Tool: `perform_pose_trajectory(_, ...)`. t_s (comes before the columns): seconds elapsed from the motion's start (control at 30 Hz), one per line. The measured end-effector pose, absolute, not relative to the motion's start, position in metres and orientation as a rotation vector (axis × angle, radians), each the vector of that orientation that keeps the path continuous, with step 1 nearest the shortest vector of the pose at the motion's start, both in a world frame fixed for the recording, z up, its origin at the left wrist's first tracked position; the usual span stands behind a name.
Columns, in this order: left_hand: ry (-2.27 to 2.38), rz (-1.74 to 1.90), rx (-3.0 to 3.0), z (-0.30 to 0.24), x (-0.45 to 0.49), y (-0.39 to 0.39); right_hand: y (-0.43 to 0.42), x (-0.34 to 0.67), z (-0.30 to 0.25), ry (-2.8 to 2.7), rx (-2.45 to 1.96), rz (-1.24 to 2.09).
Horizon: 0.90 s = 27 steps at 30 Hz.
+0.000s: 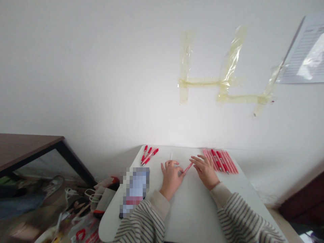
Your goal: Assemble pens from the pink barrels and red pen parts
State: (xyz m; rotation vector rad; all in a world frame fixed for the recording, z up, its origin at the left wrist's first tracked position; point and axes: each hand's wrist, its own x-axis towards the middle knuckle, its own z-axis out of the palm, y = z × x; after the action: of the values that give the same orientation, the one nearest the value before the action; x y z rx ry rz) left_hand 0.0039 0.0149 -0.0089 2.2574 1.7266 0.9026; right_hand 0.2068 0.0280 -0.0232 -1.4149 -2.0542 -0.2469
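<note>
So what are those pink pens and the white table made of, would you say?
The pink pen between the left hand and right hand, like the row of pens beside it, looks like smooth plastic: even pink colour, with red moulded parts. The table looks like matte white laminate or painted board; its plain, seamless top leaves that open.

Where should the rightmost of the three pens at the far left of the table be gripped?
Probably mid-barrel, from above and the right: the rightmost pen lies flat and slanted, its neighbours close on its left, bare table on its right. Keep the grip across the barrel. The left hand holds a pink pen.
</note>
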Motion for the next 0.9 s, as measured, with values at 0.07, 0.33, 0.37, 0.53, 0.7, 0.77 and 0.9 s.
perform_pose_trajectory(0.07,1.725,0.902,2.259,-0.0085,0.0044,0.0138,0.028,0.2059,-0.0238,-2.046,-1.407,-0.221)
perform_pose_trajectory(0.33,1.735,0.877,2.235,-0.0063,0.0054,0.0121,0.027,0.2044,-0.0235,-2.005,-1.407,-0.175)
perform_pose_trajectory(0.37,1.737,0.872,2.232,-0.0057,0.0054,0.0122,0.0269,0.2047,-0.0231,-1.994,-1.409,-0.188)
perform_pose_trajectory(0.53,1.751,0.882,2.222,-0.0048,0.0046,0.013,0.026,0.2066,-0.0215,-1.935,-1.429,-0.24)
perform_pose_trajectory(0.7,1.75,0.944,2.238,-0.0071,0.0034,0.0133,0.0255,0.2075,-0.0213,-1.923,-1.408,-0.242)
perform_pose_trajectory(0.77,1.747,0.945,2.244,-0.0074,0.0031,0.0133,0.0253,0.2075,-0.0211,-1.919,-1.408,-0.246)
perform_pose_trajectory(0.9,1.758,0.913,2.245,-0.0063,0.0027,0.0141,0.0252,0.2079,-0.0202,-1.924,-1.42,-0.273)
